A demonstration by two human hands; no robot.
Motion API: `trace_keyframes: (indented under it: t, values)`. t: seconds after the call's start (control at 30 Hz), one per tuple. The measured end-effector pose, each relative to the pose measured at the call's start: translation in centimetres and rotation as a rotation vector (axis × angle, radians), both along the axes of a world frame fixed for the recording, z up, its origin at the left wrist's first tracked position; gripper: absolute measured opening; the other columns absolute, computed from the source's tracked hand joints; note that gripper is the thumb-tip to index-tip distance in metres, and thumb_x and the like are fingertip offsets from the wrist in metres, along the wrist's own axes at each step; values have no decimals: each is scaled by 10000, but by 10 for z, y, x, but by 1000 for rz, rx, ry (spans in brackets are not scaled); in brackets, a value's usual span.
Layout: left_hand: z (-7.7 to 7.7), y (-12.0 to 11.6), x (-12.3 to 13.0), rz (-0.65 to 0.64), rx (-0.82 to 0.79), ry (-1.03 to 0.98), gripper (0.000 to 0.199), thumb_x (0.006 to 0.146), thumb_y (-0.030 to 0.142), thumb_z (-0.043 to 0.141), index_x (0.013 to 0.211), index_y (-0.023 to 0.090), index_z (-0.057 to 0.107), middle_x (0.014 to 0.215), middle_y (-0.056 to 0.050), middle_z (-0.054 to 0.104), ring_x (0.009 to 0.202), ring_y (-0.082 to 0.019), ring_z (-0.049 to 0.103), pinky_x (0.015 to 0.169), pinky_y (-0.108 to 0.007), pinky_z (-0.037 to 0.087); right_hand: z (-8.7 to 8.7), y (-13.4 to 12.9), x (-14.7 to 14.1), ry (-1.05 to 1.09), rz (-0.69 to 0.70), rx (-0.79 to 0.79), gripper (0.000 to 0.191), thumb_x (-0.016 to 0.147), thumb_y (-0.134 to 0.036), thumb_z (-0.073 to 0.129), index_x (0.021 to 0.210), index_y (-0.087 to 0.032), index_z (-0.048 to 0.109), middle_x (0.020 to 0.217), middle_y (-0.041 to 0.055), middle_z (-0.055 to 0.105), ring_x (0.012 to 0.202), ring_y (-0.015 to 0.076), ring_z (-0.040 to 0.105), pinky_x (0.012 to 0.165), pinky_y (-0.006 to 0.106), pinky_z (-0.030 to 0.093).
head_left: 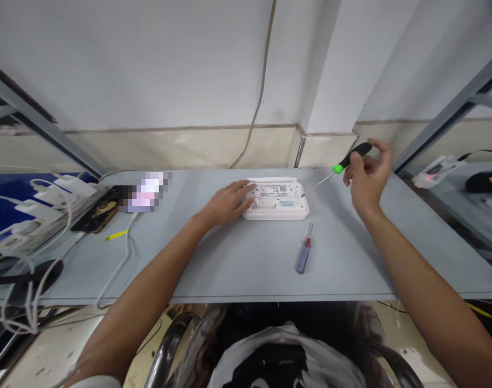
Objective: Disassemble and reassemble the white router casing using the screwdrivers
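A white router (275, 207) lies on the desk with its labelled, vented side up. My left hand (228, 203) grips its left end, fingers over the back corner and thumb nearer the front. My right hand (369, 175) is closed around the black-and-green handle of a screwdriver (346, 159). The long shaft slants down to the left, its tip at the router's right end near a corner hole. Whether the tip sits in a screw is too small to tell. A second screwdriver (303, 258), with a clear purple handle, rests on the desk in front of the router.
At the left are a power strip (21, 237) with several white plugs and cables, a dark phone (98, 211) and a blurred lit screen (146, 193). Metal posts flank the grey desk (237, 275). A wall with a hanging cable (264, 70) stands behind.
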State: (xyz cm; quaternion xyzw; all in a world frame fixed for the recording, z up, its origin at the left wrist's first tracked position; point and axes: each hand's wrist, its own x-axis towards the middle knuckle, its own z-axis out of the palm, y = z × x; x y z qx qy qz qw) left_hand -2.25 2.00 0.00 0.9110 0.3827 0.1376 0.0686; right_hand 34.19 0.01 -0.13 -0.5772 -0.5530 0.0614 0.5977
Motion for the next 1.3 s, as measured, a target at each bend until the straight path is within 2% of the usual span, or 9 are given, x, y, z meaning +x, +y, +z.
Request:
trace_keyframes:
  t: [0.1, 0.23, 0.3, 0.43, 0.57, 0.87, 1.03, 1.23, 1.3]
  values:
    - [0, 0, 0, -7, -6, -10, 604, 1095, 545, 293, 1543, 200, 505, 1612, -133, 494, 1470, -307, 494, 1216, -515, 428, 8, -8, -12, 233, -47, 159, 535, 943, -504, 582, 1367, -290, 336, 734, -48, 525, 557, 191, 544, 521, 342, 489]
    - [0, 1, -1, -11, -11, -25, 613, 1092, 550, 302, 1549, 193, 502, 1623, -135, 484, 1475, -309, 489, 1219, -523, 426, 10, -18, -24, 137, -19, 150, 495, 962, -505, 597, 1356, -331, 353, 1023, 49, 647, 719, 204, 643, 566, 353, 558]
    - [-1, 1, -2, -5, -10, -16, 611, 1093, 555, 302, 1551, 203, 502, 1624, -132, 484, 1474, -310, 489, 1208, -528, 435, 8, -21, -26, 75, -25, 145, 523, 965, -547, 589, 1377, -330, 353, 1078, 70, 662, 768, 225, 674, 570, 372, 582]
    - [-2, 0, -3, 3, -14, 0, 629, 1095, 569, 288, 1558, 200, 498, 1620, -135, 488, 1479, -315, 481, 1215, -525, 429, 5, -24, -26, -42, -53, 180, 584, 955, -606, 583, 1416, -312, 379, 1108, 92, 684, 852, 266, 726, 628, 429, 637]
    - [-4, 2, -3, -4, -8, 0, 634, 1096, 568, 285, 1562, 189, 490, 1621, -140, 483, 1477, -313, 482, 1209, -513, 436, 3, -26, -27, -138, -61, 220, 572, 946, -586, 629, 1414, -321, 434, 1122, 93, 709, 850, 258, 738, 664, 443, 666]
    - [-3, -7, -3, 9, -17, 30, 594, 1101, 512, 300, 1573, 198, 477, 1633, -120, 477, 1488, -298, 474, 1215, -488, 429, -12, -13, -12, -142, -64, 525, 633, 843, -386, 793, 1416, -314, 533, 1020, 36, 719, 684, 204, 714, 466, 321, 593]
    - [-2, -7, -5, 2, -38, 26, 600, 1098, 532, 301, 1577, 214, 473, 1659, -111, 445, 1500, -315, 460, 1216, -515, 413, -7, -20, -20, -108, -26, 467, 572, 922, -394, 732, 1446, -426, 505, 1086, 43, 700, 751, 249, 724, 446, 358, 586]
    - [-6, 1, -8, -10, -150, -96, 651, 1068, 618, 359, 1569, 223, 489, 1677, -88, 422, 1480, -311, 463, 1244, -510, 366, -4, -21, -26, -180, -43, 436, 555, 928, -429, 721, 1426, -487, 483, 1225, 61, 674, 846, 294, 746, 519, 443, 643]
    - [-7, 2, -9, -3, -185, -136, 680, 1051, 651, 376, 1571, 226, 487, 1679, -78, 420, 1452, -319, 477, 1232, -516, 379, -4, -21, -27, -188, -47, 451, 551, 922, -422, 726, 1421, -472, 496, 1182, 56, 683, 833, 288, 742, 511, 437, 641]
